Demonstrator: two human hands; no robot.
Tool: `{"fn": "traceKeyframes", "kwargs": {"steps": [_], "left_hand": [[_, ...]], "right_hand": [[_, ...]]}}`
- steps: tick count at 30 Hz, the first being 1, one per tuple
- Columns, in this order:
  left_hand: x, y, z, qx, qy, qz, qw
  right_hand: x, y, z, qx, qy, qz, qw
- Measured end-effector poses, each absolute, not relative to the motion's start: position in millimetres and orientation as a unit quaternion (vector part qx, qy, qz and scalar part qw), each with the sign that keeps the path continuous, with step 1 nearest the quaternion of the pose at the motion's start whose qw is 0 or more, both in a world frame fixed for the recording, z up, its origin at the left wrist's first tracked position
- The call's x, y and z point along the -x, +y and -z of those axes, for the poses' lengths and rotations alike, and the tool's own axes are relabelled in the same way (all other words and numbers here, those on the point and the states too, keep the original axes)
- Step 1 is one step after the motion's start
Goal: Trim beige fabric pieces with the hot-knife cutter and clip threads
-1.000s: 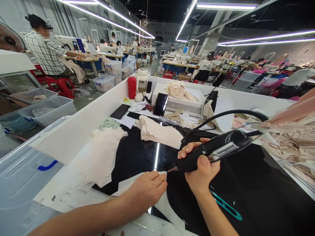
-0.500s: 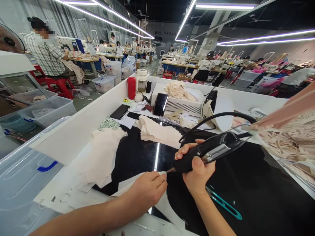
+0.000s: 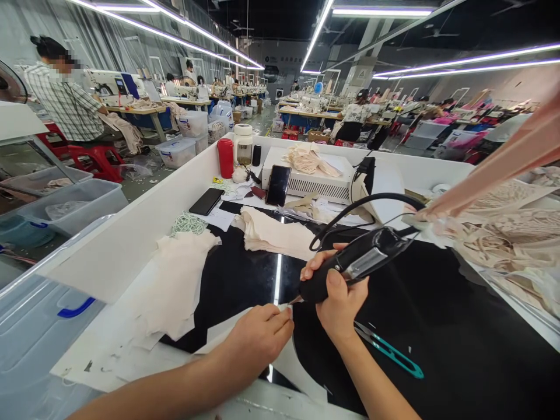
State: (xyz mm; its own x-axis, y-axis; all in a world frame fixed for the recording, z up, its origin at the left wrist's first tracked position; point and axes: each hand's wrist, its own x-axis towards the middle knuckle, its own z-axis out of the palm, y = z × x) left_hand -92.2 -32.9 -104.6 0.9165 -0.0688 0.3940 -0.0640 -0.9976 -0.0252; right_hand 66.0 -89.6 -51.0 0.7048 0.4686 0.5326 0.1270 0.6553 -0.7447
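My right hand [image 3: 343, 294] is wrapped round a black handheld tool [image 3: 354, 262] with a silver strip and a cable, its narrow tip pointing left and down. Right at that tip, my left hand [image 3: 262, 335] pinches the edge of a white piece [image 3: 225, 328] lying on the black tabletop [image 3: 245, 280]. What exactly sits between the fingertips is small and partly hidden. Teal thread snips [image 3: 396, 354] lie to the right of my right wrist. Pale fabric pieces are stacked at the left [image 3: 177, 280] and behind my hands [image 3: 280, 233].
Along the back stand a red bottle [image 3: 226, 157], a jar [image 3: 243, 144], a phone [image 3: 278, 185] and a white box [image 3: 306, 172] with fabric on top. Another phone [image 3: 206, 201] lies left. Fabric bundles [image 3: 511, 227] fill the right side. A person [image 3: 65, 105] sits at far left.
The whole view has shifted slightly, so the scene appears a little further left. Both hands keep their holds, and the tool's tip remains beside my left fingertips.
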Motion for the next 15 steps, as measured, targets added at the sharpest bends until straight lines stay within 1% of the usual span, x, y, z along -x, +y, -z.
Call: {"fn": "traceKeyframes", "kwargs": {"steps": [5,9,15], "left_hand": [[92.3,-32.3,104.0,0.979,0.028,0.201,-0.016],[91.7,-31.2,108.7,0.978,0.030,0.208,0.007],[91.6,-31.5,108.5,0.982,0.033,0.182,0.033]], "right_hand": [[-65.3,-88.4,50.8,0.393,-0.370,-0.104,0.835],[-63.0,-86.2,50.3,0.378,-0.370,-0.111,0.841],[-61.9,-84.8,54.1,0.391,-0.377,-0.116,0.831]]}}
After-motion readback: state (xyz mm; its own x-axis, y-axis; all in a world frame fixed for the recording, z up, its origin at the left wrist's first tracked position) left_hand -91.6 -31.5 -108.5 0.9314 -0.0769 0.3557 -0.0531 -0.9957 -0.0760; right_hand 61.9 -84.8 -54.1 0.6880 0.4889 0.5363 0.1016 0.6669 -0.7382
